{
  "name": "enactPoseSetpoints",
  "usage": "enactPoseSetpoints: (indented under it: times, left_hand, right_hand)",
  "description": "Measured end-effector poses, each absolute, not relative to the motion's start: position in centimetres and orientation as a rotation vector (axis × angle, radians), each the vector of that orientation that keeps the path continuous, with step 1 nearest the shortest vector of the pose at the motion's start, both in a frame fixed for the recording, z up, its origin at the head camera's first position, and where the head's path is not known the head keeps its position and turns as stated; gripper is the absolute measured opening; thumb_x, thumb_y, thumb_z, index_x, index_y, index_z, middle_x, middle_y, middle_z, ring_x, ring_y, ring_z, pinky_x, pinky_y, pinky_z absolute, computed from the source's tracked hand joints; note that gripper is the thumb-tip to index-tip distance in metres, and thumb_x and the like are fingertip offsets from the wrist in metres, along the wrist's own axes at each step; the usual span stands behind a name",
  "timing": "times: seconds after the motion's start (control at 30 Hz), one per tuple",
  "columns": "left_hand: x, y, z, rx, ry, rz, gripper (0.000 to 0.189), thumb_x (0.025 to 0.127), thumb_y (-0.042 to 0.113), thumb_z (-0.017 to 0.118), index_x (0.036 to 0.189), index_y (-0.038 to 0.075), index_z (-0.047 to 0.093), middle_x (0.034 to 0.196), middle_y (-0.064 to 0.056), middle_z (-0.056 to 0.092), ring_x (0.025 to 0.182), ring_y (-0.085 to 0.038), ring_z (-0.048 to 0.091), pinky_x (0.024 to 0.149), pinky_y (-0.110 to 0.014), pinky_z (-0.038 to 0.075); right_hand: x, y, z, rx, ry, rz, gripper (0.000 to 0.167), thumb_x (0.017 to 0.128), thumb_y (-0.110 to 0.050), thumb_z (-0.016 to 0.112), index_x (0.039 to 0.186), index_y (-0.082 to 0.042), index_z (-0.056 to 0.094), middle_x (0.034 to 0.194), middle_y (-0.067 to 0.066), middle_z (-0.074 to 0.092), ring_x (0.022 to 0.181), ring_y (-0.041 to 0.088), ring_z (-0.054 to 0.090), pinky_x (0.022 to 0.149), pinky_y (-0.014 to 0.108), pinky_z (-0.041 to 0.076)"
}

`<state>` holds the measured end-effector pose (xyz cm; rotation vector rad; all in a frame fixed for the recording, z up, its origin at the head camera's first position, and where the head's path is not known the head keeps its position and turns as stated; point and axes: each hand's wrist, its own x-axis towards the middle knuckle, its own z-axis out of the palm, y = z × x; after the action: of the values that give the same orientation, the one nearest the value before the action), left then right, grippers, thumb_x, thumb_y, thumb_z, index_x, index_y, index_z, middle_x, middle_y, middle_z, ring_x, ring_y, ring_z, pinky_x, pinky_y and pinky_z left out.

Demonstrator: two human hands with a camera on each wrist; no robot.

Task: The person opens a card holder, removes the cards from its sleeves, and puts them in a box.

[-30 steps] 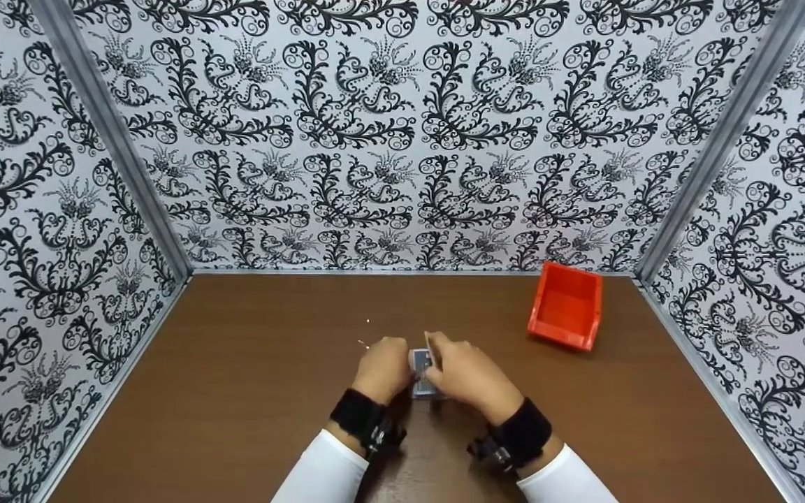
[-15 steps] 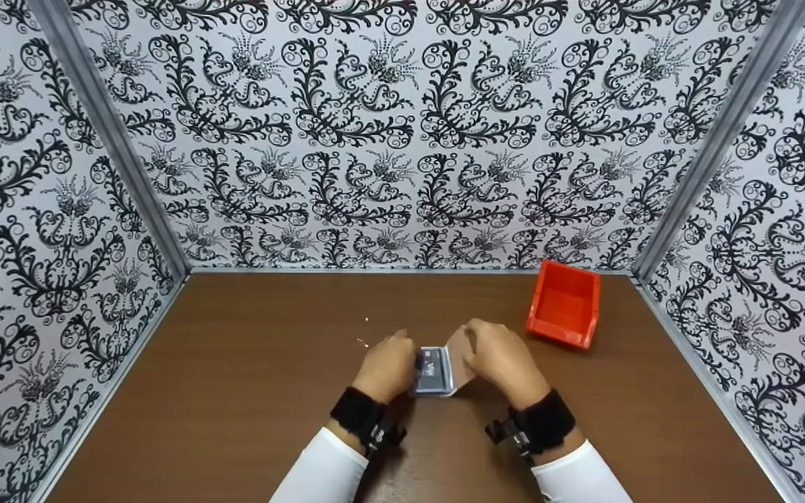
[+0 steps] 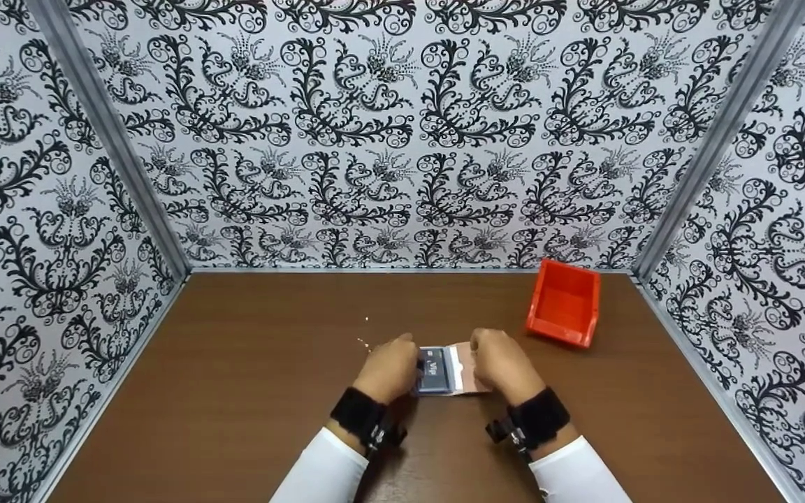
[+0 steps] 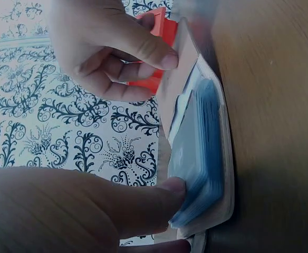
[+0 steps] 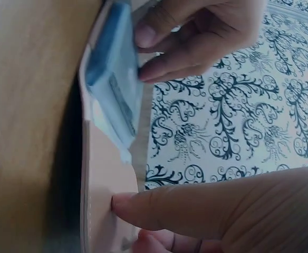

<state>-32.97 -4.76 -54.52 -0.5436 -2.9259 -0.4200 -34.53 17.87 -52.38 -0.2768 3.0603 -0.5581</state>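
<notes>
A pink card holder [image 3: 467, 370] lies spread open on the table, its stack of clear card sleeves [image 4: 193, 158] on the left half. A dark card [image 3: 434, 370] with pale lettering shows in the top sleeve. My left hand [image 3: 390, 367] grips the left side, thumb on the sleeves in the left wrist view; its other fingers are partly hidden. On the right, my right hand [image 3: 504, 363] pinches the pink cover flap [image 5: 109, 184] between thumb and fingers, the thumb lying on its inner face.
A red plastic bin [image 3: 564, 304] stands at the back right of the brown table [image 3: 270, 328]. Small pale specks [image 3: 363, 342] mark the tabletop left of the hands. Patterned walls [image 3: 402, 140] enclose the back and sides.
The right hand has moved right and swung the cover open, from nearly over the sleeves, through upright, to laid out at the right. The left hand has stayed at the left side.
</notes>
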Motion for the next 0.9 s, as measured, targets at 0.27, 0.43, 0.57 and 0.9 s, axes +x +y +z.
enactPoseSetpoints:
  times: [0.27,0.43,0.57,0.9]
  left_hand:
    - [-33.0,-4.9,-54.2,-0.645,-2.946,-0.478,0.013,0.091,0.021,0.091,0.09,0.012,0.082,0.132,-0.01,0.079,0.112,-0.033,0.079,0.097,-0.05,0.066]
    - [-33.1,-5.1,-54.1,-0.682,-2.968,-0.546,0.021,0.088,0.027,0.096,0.091,0.012,0.082,0.124,-0.007,0.078,0.098,-0.026,0.076,0.091,-0.045,0.065]
    - [-33.0,-5.2,-54.0,-0.681,-2.968,-0.586,0.024,0.087,0.029,0.097,0.088,0.011,0.081,0.106,0.0,0.071,0.08,-0.015,0.063,0.08,-0.04,0.062]
    - [-32.9,-4.9,-54.0,-0.622,-2.989,-0.577,0.026,0.086,0.026,0.097,0.092,0.009,0.079,0.109,-0.004,0.076,0.084,-0.019,0.069,0.082,-0.043,0.064]
  right_hand:
    - [-34.6,16.9,-53.3,-0.425,3.035,-0.54,0.022,0.079,0.007,0.075,0.073,-0.012,0.065,0.071,0.003,0.059,0.067,0.024,0.053,0.06,0.038,0.044]
    - [-34.9,17.2,-53.8,-0.479,3.048,-0.599,0.045,0.09,-0.001,0.073,0.057,-0.019,0.048,0.058,-0.006,0.032,0.058,0.018,0.036,0.054,0.034,0.025]
    - [-35.1,17.5,-54.0,-0.531,3.046,-0.653,0.051,0.092,-0.002,0.073,0.054,-0.02,0.044,0.055,-0.01,0.024,0.056,0.016,0.031,0.055,0.032,0.02]
    - [-35.4,17.6,-54.2,-0.536,2.998,-0.716,0.049,0.091,-0.004,0.072,0.058,-0.02,0.04,0.056,-0.01,0.026,0.055,0.015,0.031,0.055,0.031,0.022]
